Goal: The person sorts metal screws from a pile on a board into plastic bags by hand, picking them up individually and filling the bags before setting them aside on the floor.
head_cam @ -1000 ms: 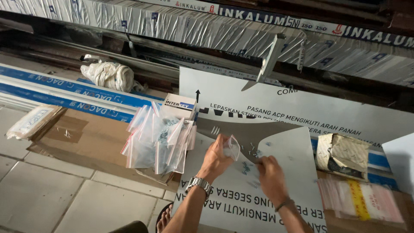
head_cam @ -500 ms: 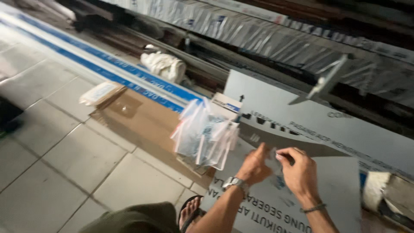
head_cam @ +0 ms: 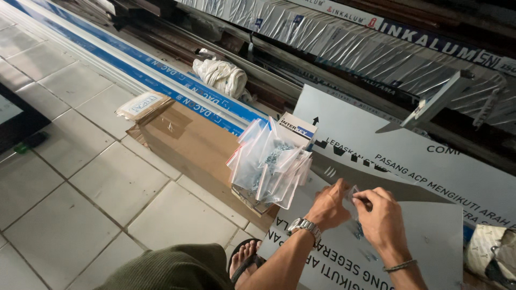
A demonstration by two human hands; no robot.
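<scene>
Head view: small clear bag (head_cam: 356, 200) pinched at its mouth between left hand (head_cam: 329, 205) and right hand (head_cam: 382, 219), above grey printed sheet (head_cam: 430, 236).
Fingers of both closed on bag; apparently sealing or opening, calling next for a steady two-handed grip. Left: upright bundle of clear zip bags (head_cam: 271, 169), small white-and-blue box (head_cam: 297, 129), brown carton (head_cam: 188, 145).

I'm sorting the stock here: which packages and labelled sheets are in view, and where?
Cardboard box: brown, long, on the floor tiles.
Small carton: white and blue, behind the clear bags.
Printed panel: grey-white, flat, under both hands.
Wrapped pack: tan with white label, on the box's far end.
</scene>
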